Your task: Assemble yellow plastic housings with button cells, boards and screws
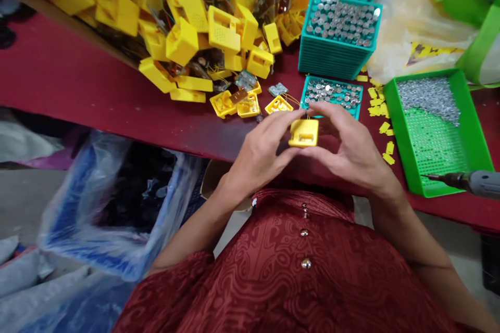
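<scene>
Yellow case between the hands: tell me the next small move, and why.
Probably tilt the yellow case slightly so its top edge turns toward the person. The left hand and right hand already hold it between them, and what look like thin wires at that edge are too small to make out, so a closer look seems sensible.

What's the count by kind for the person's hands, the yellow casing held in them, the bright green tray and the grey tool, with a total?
Hands: 2, left hand and right hand
Held yellow casing: 1
Bright green tray: 1
Grey tool: 1
Total: 5
</scene>
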{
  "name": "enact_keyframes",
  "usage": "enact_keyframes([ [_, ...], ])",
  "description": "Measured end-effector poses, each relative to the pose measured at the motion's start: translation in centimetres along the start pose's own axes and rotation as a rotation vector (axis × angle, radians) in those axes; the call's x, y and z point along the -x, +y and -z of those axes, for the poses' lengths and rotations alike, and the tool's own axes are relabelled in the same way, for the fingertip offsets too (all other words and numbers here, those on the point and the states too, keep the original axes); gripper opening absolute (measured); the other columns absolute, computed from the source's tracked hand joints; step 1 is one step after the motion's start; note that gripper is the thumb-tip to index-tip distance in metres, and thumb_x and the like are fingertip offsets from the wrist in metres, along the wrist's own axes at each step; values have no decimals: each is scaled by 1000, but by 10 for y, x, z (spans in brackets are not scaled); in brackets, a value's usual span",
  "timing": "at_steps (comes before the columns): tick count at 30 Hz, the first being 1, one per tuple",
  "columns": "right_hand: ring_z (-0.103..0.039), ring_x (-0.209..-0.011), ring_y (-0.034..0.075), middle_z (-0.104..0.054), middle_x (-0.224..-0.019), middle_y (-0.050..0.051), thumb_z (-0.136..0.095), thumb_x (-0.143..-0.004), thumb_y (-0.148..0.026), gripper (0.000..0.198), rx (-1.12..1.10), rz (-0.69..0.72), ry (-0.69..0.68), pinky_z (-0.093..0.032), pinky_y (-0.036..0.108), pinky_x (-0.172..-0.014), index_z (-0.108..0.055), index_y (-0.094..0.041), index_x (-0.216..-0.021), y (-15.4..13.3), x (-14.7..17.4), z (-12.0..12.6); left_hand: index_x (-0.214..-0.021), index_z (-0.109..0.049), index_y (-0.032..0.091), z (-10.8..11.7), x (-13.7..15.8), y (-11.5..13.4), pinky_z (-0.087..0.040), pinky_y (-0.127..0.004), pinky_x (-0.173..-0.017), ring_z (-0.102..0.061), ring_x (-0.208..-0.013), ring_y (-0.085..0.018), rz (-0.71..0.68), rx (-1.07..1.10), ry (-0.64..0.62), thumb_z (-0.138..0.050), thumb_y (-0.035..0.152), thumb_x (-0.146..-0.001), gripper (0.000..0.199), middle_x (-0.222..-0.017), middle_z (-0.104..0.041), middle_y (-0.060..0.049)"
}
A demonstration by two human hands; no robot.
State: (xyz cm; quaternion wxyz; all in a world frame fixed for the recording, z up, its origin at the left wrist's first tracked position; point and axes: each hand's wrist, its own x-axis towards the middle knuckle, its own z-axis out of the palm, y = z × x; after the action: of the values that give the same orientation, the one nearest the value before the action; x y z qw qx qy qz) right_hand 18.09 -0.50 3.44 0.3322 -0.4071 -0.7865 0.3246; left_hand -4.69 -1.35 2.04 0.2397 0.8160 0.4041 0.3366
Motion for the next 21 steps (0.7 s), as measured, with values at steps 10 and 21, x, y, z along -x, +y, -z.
enact_keyframes([
  [10, -65, -109, 29, -71, -117, 12, -63, -99, -19, 24, 553, -47, 29, -56, 49, -98, -75, -22, -119, 47, -21, -15, -122, -73, 20, 5, 16, -24, -68, -32, -84, -71, -113, -23, 269, 109, 226, -83, 32, -82, 43, -124, -74, -9],
  [21, -62, -94, 24, -70, -97, 13, -47, -105, -23, 27, 546, -110, -109, -51, 39, -90, -71, -16, -94, 33, -11, -19, -141, -65, 22, 16, 12, -15, -64, -39, -94, -74, -112, -26, 421, 159, 132, -77, 34, -82, 61, -137, -75, -10],
])
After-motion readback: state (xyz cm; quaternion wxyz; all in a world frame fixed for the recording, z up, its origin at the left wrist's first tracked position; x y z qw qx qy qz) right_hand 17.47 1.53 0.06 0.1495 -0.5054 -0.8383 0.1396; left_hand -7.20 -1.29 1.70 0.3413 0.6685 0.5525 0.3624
